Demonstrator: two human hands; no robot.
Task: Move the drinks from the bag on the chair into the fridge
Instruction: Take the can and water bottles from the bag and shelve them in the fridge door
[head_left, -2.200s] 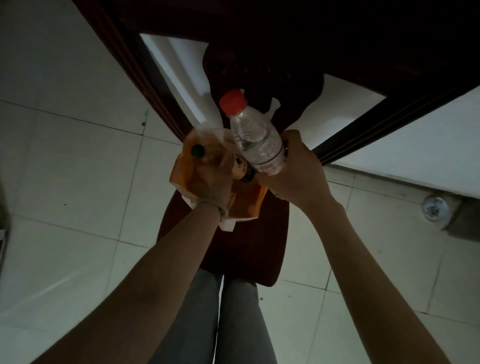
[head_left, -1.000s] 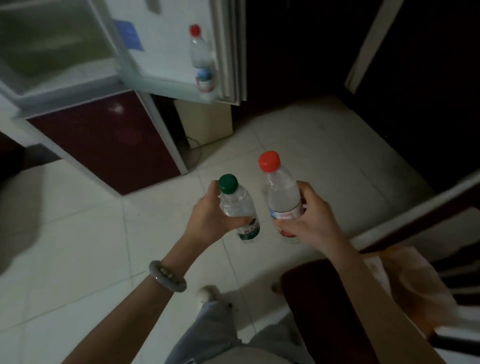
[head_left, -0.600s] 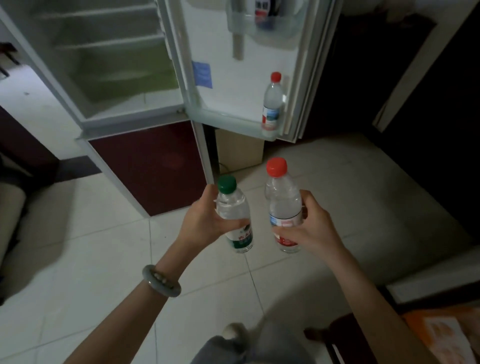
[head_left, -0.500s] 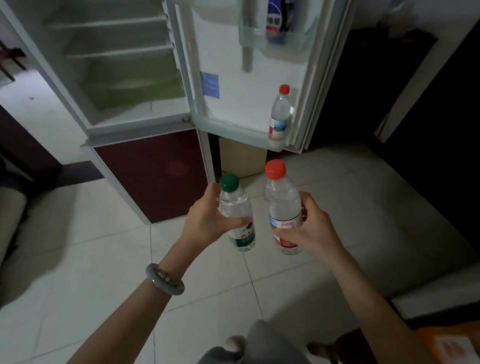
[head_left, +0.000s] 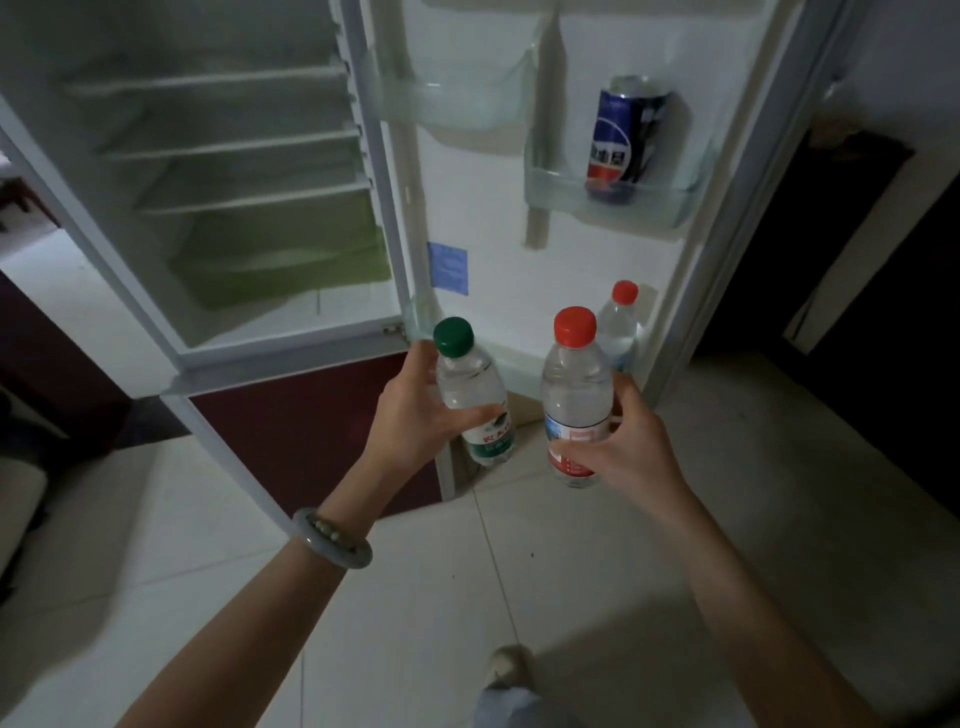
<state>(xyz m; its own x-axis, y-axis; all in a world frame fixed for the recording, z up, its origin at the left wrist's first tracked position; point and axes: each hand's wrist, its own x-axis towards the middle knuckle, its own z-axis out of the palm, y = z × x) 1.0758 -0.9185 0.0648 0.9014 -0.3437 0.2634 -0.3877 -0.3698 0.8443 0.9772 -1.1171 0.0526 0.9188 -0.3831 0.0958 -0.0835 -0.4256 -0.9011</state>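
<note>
The step in hand is the carry-and-stow: both drinks are out of the bag and held up in front of the open fridge (head_left: 291, 358), while the bag and chair are out of view. The left hand (head_left: 415, 410), with a bracelet (head_left: 332, 538) on its wrist, has its fingers wrapped round the body of a green-capped bottle (head_left: 470, 384); the right hand (head_left: 623, 447) grips a red-capped bottle (head_left: 574, 395) about its label, fingers curled firmly. Both bottles stand roughly upright, side by side and a little apart, just short of the lowest door shelf (head_left: 517, 366). That shelf already carries another red-capped bottle (head_left: 618, 327) at its right end, and a blue can (head_left: 626, 140) sits in a door bin (head_left: 561, 192) higher up. The inner shelves (head_left: 234, 140) look bare. By my judgement the next move calls for lifting each bottle over the shelf's front rail and setting it down upright in the free stretch to the left of the stored bottle, one at a time or together, taking care not to knock that bottle, then letting go
</note>
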